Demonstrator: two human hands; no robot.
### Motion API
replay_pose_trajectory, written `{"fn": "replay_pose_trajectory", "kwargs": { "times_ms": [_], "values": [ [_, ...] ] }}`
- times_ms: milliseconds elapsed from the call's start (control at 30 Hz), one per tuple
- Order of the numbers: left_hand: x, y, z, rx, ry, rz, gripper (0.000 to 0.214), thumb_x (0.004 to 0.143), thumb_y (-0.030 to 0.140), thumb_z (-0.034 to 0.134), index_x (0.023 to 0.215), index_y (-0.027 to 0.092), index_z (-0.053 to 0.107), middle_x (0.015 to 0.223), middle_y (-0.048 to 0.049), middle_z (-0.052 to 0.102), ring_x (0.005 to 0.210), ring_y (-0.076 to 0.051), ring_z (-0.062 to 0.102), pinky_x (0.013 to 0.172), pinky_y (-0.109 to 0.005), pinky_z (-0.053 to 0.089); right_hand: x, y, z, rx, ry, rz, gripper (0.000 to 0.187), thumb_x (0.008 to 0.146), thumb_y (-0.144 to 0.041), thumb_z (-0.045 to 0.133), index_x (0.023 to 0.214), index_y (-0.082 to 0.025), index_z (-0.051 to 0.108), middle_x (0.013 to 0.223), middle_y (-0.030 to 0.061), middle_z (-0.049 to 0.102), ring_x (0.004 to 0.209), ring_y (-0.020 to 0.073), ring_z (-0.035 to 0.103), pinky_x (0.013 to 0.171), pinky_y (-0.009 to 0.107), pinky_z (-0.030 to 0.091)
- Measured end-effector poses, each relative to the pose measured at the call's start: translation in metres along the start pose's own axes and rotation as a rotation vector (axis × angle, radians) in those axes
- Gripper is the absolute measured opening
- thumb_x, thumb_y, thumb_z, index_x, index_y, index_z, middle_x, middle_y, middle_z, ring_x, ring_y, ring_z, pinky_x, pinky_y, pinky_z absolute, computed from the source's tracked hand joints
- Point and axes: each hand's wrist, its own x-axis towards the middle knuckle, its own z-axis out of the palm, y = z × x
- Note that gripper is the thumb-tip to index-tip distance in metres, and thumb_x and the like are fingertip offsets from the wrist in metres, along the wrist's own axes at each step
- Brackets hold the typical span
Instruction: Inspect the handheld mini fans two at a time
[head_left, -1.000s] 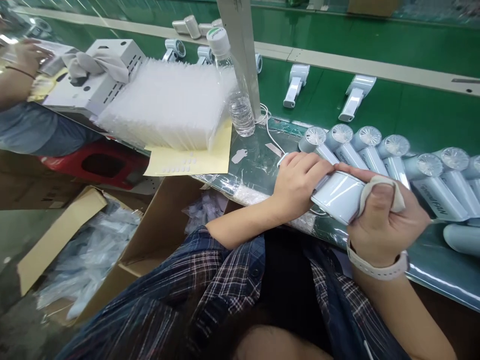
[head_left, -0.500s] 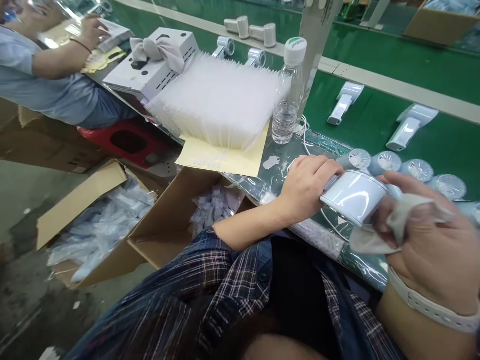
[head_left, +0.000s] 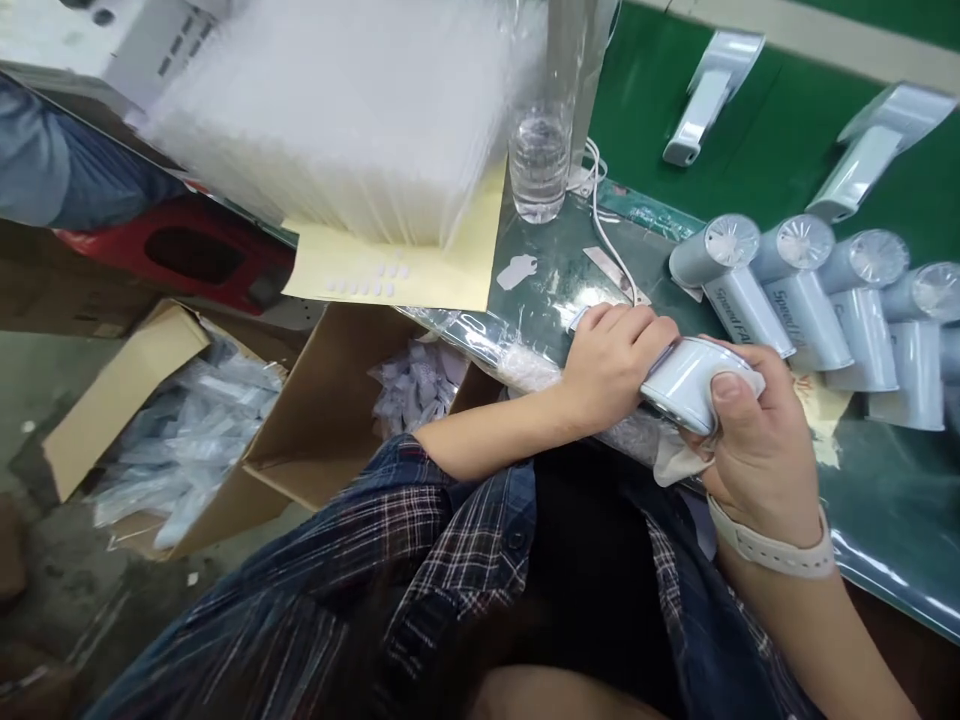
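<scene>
My left hand (head_left: pixel 611 365) is wrapped round the handle of a glossy pale-blue handheld fan (head_left: pixel 679 385), just off the bench edge. Most of the handle is hidden by the fingers. Against the far end of the fan's round head my right hand (head_left: pixel 769 440) presses a light grey cloth (head_left: pixel 679 458), its thumb on top; the cloth hangs below the palm. To the right, a row of similar fans (head_left: pixel 750 305) lies on the bench, several with "Speed FA..." lettering and clear film over their round ends.
Left on the bench are a stack of white plastic sleeves (head_left: pixel 337 110), a yellow sheet (head_left: pixel 472 265) and a water bottle (head_left: pixel 538 165). A white cable (head_left: pixel 600 215) runs nearby. More fans (head_left: pixel 709 95) lie on the green conveyor (head_left: pixel 637 90). Cardboard boxes (head_left: pixel 300 400) with bagged parts stand below; a person's leg (head_left: pixel 97 165) shows left.
My right hand has brought the cloth from beside the fan onto its head and gripped it. The view has tilted down and shifted right, showing more of the fan row.
</scene>
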Motion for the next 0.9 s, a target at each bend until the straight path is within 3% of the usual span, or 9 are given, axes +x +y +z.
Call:
{"fn": "replay_pose_trajectory", "kwargs": {
  "times_ms": [133, 233, 400, 533, 700, 800, 900],
  "values": [
    [0.000, -0.001, -0.002, -0.064, 0.048, 0.011, 0.034, 0.115, 0.032, 0.039, 0.103, 0.020, 0.068, 0.092, -0.0043, 0.070, 0.092, -0.020, 0.062, 0.092, -0.037, 0.042, -0.002, 0.001, -0.008, 0.070, -0.109, 0.049, 0.050, 0.070, -0.048, 0.101, 0.109, -0.027, 0.078, 0.084, -0.0028, 0.065, 0.050, 0.0085, 0.048, 0.036, 0.021, 0.041],
    [-0.001, -0.003, -0.008, -0.122, 0.011, -0.035, 0.031, 0.115, 0.034, 0.043, 0.103, 0.020, 0.069, 0.093, -0.0043, 0.070, 0.093, -0.020, 0.062, 0.094, -0.036, 0.043, -0.005, 0.002, -0.012, 0.091, -0.195, 0.043, 0.052, 0.072, -0.042, 0.100, 0.118, -0.033, 0.079, 0.089, -0.0029, 0.066, 0.046, 0.0089, 0.050, 0.031, 0.022, 0.040],
    [-0.003, -0.005, -0.008, -0.153, 0.012, -0.061, 0.033, 0.115, 0.037, 0.044, 0.102, 0.021, 0.070, 0.093, -0.0041, 0.070, 0.092, -0.020, 0.062, 0.094, -0.036, 0.044, -0.005, 0.000, -0.016, 0.121, -0.356, 0.076, 0.057, 0.074, -0.034, 0.099, 0.127, -0.041, 0.079, 0.097, -0.0022, 0.071, 0.043, 0.0158, 0.064, 0.032, 0.030, 0.054],
    [-0.005, -0.005, -0.004, -0.118, 0.028, -0.044, 0.036, 0.115, 0.037, 0.041, 0.104, 0.021, 0.071, 0.095, -0.0052, 0.071, 0.096, -0.021, 0.062, 0.096, -0.038, 0.044, -0.010, -0.001, -0.008, 0.097, -0.264, 0.038, 0.046, 0.077, -0.034, 0.097, 0.120, -0.038, 0.081, 0.100, -0.0016, 0.072, 0.045, 0.0173, 0.068, 0.034, 0.032, 0.058],
    [-0.005, -0.003, -0.005, -0.102, 0.112, 0.027, 0.039, 0.117, 0.036, 0.036, 0.105, 0.018, 0.069, 0.096, -0.0054, 0.070, 0.095, -0.020, 0.063, 0.097, -0.037, 0.043, -0.015, -0.001, 0.004, 0.007, -0.067, -0.059, 0.035, 0.081, -0.043, 0.094, 0.109, -0.031, 0.076, 0.091, -0.0016, 0.073, 0.042, 0.0167, 0.064, 0.030, 0.029, 0.052],
    [-0.004, -0.003, -0.006, -0.108, 0.104, 0.034, 0.037, 0.116, 0.034, 0.036, 0.103, 0.019, 0.068, 0.095, -0.0046, 0.070, 0.095, -0.019, 0.063, 0.098, -0.036, 0.043, -0.013, -0.001, 0.000, 0.014, -0.103, -0.043, 0.037, 0.081, -0.044, 0.094, 0.109, -0.030, 0.075, 0.094, -0.0012, 0.074, 0.044, 0.0156, 0.064, 0.031, 0.028, 0.052],
    [-0.004, -0.004, -0.006, -0.147, 0.065, 0.015, 0.034, 0.116, 0.034, 0.039, 0.103, 0.020, 0.068, 0.096, -0.0043, 0.071, 0.096, -0.019, 0.063, 0.098, -0.037, 0.044, -0.011, -0.001, -0.012, 0.031, -0.211, 0.017, 0.043, 0.079, -0.039, 0.095, 0.117, -0.033, 0.075, 0.103, 0.0008, 0.075, 0.048, 0.0194, 0.071, 0.036, 0.033, 0.059]
  ]
}}
